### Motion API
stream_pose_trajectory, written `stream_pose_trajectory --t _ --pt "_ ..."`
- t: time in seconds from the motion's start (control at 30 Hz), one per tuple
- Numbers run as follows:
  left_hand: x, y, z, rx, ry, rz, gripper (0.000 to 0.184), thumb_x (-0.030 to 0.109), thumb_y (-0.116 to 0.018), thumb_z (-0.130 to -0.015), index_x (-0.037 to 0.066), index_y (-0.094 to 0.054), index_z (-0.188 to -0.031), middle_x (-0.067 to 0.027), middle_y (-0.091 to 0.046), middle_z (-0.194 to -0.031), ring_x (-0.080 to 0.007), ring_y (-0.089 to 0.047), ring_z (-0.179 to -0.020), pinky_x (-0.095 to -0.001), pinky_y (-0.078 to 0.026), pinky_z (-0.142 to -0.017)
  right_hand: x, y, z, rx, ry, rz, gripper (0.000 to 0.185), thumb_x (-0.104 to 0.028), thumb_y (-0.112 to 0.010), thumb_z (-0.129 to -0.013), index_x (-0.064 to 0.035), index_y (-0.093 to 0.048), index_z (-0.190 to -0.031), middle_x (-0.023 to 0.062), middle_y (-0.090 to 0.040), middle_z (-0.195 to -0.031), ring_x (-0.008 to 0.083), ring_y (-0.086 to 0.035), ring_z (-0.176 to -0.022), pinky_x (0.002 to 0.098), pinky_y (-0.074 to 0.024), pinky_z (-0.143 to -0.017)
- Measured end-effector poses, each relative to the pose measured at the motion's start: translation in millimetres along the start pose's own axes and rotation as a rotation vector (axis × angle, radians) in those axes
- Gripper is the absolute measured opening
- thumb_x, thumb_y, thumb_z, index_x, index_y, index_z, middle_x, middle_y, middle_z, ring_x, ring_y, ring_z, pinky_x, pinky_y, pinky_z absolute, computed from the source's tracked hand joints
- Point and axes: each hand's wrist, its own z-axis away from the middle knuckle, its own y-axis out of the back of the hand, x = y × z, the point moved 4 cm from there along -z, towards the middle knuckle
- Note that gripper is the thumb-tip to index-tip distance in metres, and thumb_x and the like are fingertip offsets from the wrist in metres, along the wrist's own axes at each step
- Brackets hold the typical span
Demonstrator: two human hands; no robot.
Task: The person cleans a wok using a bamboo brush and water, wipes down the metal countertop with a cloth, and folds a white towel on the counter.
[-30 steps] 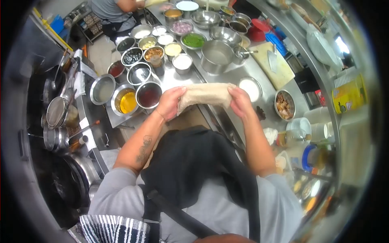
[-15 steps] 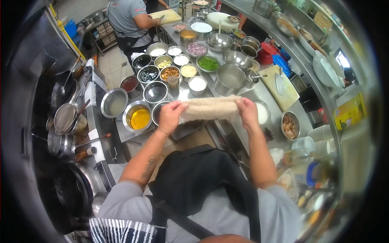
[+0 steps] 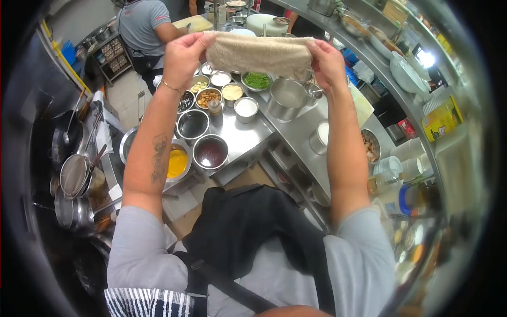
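Observation:
A beige towel (image 3: pixel 259 54), folded into a long strip, is stretched between my two hands above the ingredient bowls. My left hand (image 3: pixel 183 59) pinches its left end, the thumb lying along the top edge. At the other end, my right hand (image 3: pixel 328 63) grips the cloth between thumb and fingers. Both arms reach forward, well over the steel counter. Partly behind the towel stand a bowl of chopped green vegetable (image 3: pixel 257 80) and a deep steel pot (image 3: pixel 288 100).
Several steel bowls crowd the counter, among them one with dark red liquid (image 3: pixel 210 151) and one with yellow oil (image 3: pixel 177 162). Woks and strainers (image 3: pixel 74 175) line the left side. Another person (image 3: pixel 143 31) stands at the far left by a cutting board (image 3: pixel 194 23).
Both hands have lifted the towel up and away from my body, still stretched between them. The bowl of dark red liquid, hidden earlier behind my left hand, now shows.

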Motion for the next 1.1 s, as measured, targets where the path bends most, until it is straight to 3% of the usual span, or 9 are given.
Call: stream_pose_trajectory --t 0.13,0.3,0.7,0.8,0.9,0.93,1.0,1.1 --pt "20.6 6.3 -33.9 0.069 -0.105 -0.139 0.025 0.022 -0.075 -0.099 -0.002 -0.078 -0.109 -0.0006 -0.075 -0.092 -0.0055 -0.064 -0.075 -0.0204 -0.052 -0.069 -31.9 4.4 -40.5 0.045 0.199 0.146 0.018 -0.018 -0.076 -0.097 -0.0004 -0.076 -0.101 0.004 -0.075 -0.088 0.0109 -0.067 -0.073 0.0268 -0.0564 -0.068" --pt "45.4 -3.9 -44.6 0.131 -0.121 -0.273 0.029 0.025 -0.079 -0.096 -0.001 -0.079 -0.109 -0.0003 -0.073 -0.086 -0.0049 -0.059 -0.073 -0.0207 -0.05 -0.07 -59.0 5.8 -68.6 0.069 0.219 0.146 0.019 -0.02 -0.084 -0.09 -0.004 -0.074 -0.093 0.0016 -0.073 -0.082 0.0097 -0.064 -0.067 0.0266 -0.0556 -0.064" --pt "18.2 -17.7 -34.0 0.173 -0.205 -0.387 0.025 0.022 -0.079 -0.096 0.0 -0.08 -0.107 -0.0002 -0.075 -0.089 -0.0055 -0.064 -0.077 -0.0206 -0.054 -0.073 -6.2 36.4 -88.8 -0.026 0.174 0.123 0.023 -0.021 -0.084 -0.09 -0.0013 -0.073 -0.093 0.0025 -0.072 -0.083 0.0096 -0.064 -0.069 0.0252 -0.0544 -0.066" --pt "12.4 -17.0 -32.8 0.205 -0.245 -0.463 0.023 0.023 -0.081 -0.093 0.001 -0.08 -0.097 -0.0018 -0.076 -0.092 -0.0062 -0.066 -0.077 -0.0206 -0.054 -0.072 6.3 43.8 -88.1 -0.039 0.164 0.134 0.022 -0.02 -0.082 -0.093 -0.0004 -0.073 -0.094 0.0032 -0.072 -0.086 0.0092 -0.064 -0.072 0.0244 -0.0534 -0.07" --pt "18.2 -30.8 -12.6 0.172 -0.633 -0.802 0.021 0.018 -0.074 -0.099 -0.002 -0.075 -0.095 -0.0084 -0.072 -0.115 -0.0112 -0.064 -0.104 -0.0252 -0.051 -0.093 22.4 47.9 -77.0 -0.056 0.334 0.008 0.015 -0.015 -0.077 -0.097 -0.0016 -0.07 -0.095 0.0029 -0.071 -0.094 0.0067 -0.061 -0.084 0.0216 -0.0498 -0.077" --pt "10.5 -34.2 -2.4 0.17 -0.607 -0.805 0.021 0.018 -0.074 -0.099 -0.002 -0.075 -0.095 -0.0084 -0.072 -0.115 -0.0112 -0.064 -0.104 -0.0252 -0.051 -0.093 34.0 53.3 -71.1 -0.05 0.309 0.011 0.015 -0.015 -0.077 -0.097 -0.0016 -0.07 -0.095 0.0029 -0.071 -0.094 0.0067 -0.061 -0.084 0.0216 -0.0498 -0.077" --pt "-10.8 -36.4 20.3 0.138 -0.357 -0.366 0.018 0.015 -0.072 -0.099 -0.003 -0.071 -0.098 -0.007 -0.074 -0.105 -0.0093 -0.066 -0.092 -0.0246 -0.053 -0.085 55.5 63.3 -54.5 -0.093 0.29 -0.124 0.014 -0.012 -0.074 -0.098 -0.0027 -0.066 -0.092 0.0014 -0.069 -0.093 0.0058 -0.059 -0.082 0.0217 -0.0487 -0.076" --pt "-46.3 -31.9 78.7 0.153 -0.207 -0.481 0.012 0.01 -0.068 -0.101 -0.002 -0.065 -0.101 -0.0025 -0.07 -0.097 -0.0083 -0.064 -0.087 -0.025 -0.053 -0.08 102.6 87.8 -10.6 -0.083 0.158 -0.011 0.012 -0.01 -0.072 -0.099 -0.0031 -0.064 -0.094 -0.0001 -0.067 -0.09 0.0058 -0.057 -0.08 0.0218 -0.0483 -0.075"
